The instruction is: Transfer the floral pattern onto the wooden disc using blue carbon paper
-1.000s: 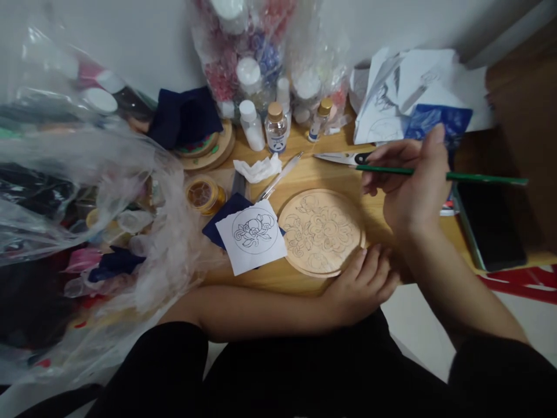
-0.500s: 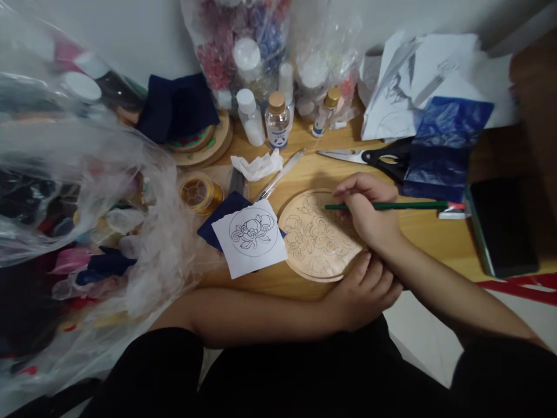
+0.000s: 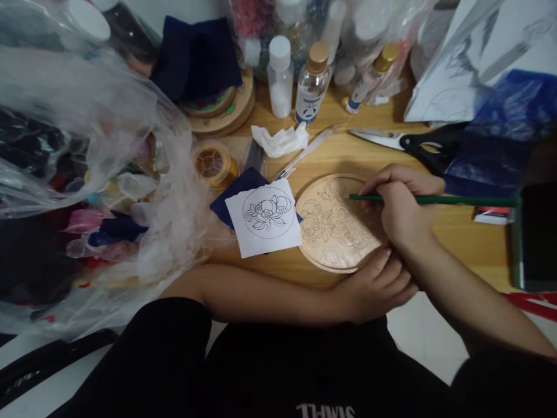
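Partly beneath the right hand (image 3: 402, 203) gripping a green pencil (image 3: 467, 200) lies a round board (image 3: 335, 232).

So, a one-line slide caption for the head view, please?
Right hand holds a slim green pencil-shaped tool over a round, tan, wood-toned, flower-patterned disc, left hand at its near rim.

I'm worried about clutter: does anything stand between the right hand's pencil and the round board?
Nothing visible does. The right hand holds the pencil with its tip over the board; whether it touches is unclear. The left hand is at the near edge, the paper at the left.
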Available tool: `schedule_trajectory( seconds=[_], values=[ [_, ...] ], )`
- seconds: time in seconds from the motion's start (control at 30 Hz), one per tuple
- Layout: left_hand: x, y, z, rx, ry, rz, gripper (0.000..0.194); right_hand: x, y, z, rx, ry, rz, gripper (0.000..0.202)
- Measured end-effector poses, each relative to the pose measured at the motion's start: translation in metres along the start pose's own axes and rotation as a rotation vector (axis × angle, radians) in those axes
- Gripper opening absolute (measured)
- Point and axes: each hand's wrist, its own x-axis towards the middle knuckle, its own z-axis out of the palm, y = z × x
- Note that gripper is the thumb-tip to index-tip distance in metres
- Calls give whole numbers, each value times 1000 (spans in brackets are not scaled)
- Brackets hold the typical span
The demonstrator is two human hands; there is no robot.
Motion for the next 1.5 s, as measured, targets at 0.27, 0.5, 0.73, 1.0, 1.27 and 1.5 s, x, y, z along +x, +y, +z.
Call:
schedule_trajectory(
  seconds=[0.27,0.5,0.73,1.0,1.27,1.5],
  values=[
    [0,2,1,-12,-26,6,38,-1,1,2,32,31,14,24],
    [1,-1,-1,-45,8,15,38,-5,-3,1,-43,-45,-78,26],
    [1,-1,1,-61,-31,35,38,-8,2,2,-81,-86,-56,25],
    [0,-1,1,-50,-10,20,40,-6,-3,2,-118,-115,-45,27],
    [1,-2,-1,-64,-35,22,40,-7,-3,2,-147,-118,-76,27],
    [1,-2,0,-63,-41,35,38,-8,-4,2,-158,-103,-33,25]
  ],
)
